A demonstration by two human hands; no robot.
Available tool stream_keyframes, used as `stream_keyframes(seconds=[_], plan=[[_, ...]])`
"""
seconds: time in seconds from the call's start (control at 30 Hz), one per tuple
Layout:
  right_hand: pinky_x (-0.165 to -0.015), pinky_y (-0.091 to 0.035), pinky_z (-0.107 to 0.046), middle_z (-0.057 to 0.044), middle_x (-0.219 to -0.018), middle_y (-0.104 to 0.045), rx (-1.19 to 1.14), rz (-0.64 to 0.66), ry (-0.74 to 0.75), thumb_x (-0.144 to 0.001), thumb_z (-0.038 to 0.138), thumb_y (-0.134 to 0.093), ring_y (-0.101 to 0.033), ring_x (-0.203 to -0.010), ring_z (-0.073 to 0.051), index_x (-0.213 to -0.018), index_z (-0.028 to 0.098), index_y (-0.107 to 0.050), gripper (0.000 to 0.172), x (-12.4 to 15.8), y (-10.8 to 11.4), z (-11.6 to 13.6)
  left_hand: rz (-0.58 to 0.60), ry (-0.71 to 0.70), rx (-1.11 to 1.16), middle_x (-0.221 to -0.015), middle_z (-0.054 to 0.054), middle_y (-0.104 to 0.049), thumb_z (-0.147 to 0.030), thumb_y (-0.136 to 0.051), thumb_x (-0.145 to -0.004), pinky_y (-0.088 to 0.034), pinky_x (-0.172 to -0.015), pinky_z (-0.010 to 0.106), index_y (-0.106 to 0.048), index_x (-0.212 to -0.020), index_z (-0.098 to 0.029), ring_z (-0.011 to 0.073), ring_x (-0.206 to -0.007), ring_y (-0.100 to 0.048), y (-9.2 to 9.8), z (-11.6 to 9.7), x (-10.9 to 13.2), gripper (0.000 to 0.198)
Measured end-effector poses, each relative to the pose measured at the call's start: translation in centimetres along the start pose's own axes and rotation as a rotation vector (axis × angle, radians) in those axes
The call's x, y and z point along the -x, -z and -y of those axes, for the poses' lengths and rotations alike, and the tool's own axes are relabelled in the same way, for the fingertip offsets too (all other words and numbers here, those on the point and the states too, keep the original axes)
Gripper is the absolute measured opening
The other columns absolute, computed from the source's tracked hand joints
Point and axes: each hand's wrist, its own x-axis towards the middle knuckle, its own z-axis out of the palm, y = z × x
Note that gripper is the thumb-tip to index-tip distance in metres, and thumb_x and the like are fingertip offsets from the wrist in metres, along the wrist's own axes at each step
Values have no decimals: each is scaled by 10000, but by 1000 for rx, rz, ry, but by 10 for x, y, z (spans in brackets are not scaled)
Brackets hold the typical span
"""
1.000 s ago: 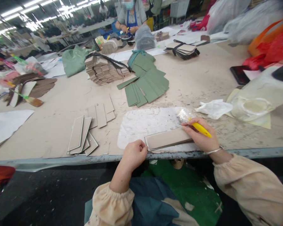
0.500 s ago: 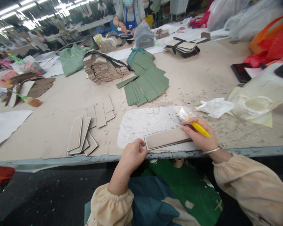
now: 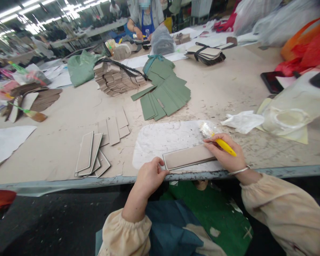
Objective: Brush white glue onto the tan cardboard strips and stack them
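A long beige strip point(image 3: 188, 157) lies on a white work mat point(image 3: 162, 139) at the table's near edge. My left hand point(image 3: 150, 175) pinches the strip's left end with curled fingers. My right hand point(image 3: 226, 154) rests on the strip's right end and grips a yellow-handled brush point(image 3: 224, 145), its bristles pointing up-left over the mat.
Several finished beige strips point(image 3: 93, 153) lie left of the mat. Green pieces point(image 3: 165, 96) fan out behind it, beside a bundled beige stack point(image 3: 114, 80). A crumpled white cloth point(image 3: 241, 121), a plastic bag point(image 3: 290, 106) and a phone point(image 3: 272, 82) sit to the right. Another person point(image 3: 145, 17) works at the far end.
My left hand has slid slightly forward and closed its fingers on the strip's left end. My right hand and the brush have hardly moved.
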Motion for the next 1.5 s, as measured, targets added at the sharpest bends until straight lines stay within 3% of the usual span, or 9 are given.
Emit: stream_keyframes(seconds=[0.4,0.67,0.97,1.17,1.5], plan=[[-677,-524,-372,-2,-910,-693,38,2,14,-750,346,-665,-647,-812,-217,-872,280,-561,174,0,1,0,28,-46,58,-601,-54,-569,-243,-597,-762,-337,-559,229,-531,-895,-202,124,-567,-532,6,0,3,154],[-673,-528,-391,-14,-910,-692,3,4,20,-754,364,-662,-647,-821,-232,-879,291,-556,179,0,0,1,-103,-84,62,-681,-17,-600,-202,-471,-836,-372,-592,231,-557,-895,-197,124,-613,-553,12,3,3,104],[-681,-535,-392,-8,-904,-693,-8,9,6,-749,366,-667,-652,-814,-232,-857,290,-568,165,1,-1,-4,-151,-114,22,-655,-20,-580,-201,-540,-807,-376,-595,226,-591,-809,-190,117,-614,-535,5,0,1,52],[-711,-537,-378,-1,-909,-693,11,0,18,-760,362,-651,-652,-838,-219,-861,275,-578,152,2,-1,-3,-213,-235,-29,-782,9,-599,-162,-557,-803,-408,-667,231,-600,-775,-193,130,-729,-562,2,2,-2,61],[-686,-528,-362,-2,-907,-692,59,8,49,-767,374,-640,-647,-814,-213,-864,278,-579,149,2,1,0,-189,-273,-61,-792,10,-631,-135,-561,-810,-418,-699,235,-634,-785,-201,137,-770,-580,-1,4,-4,102]])
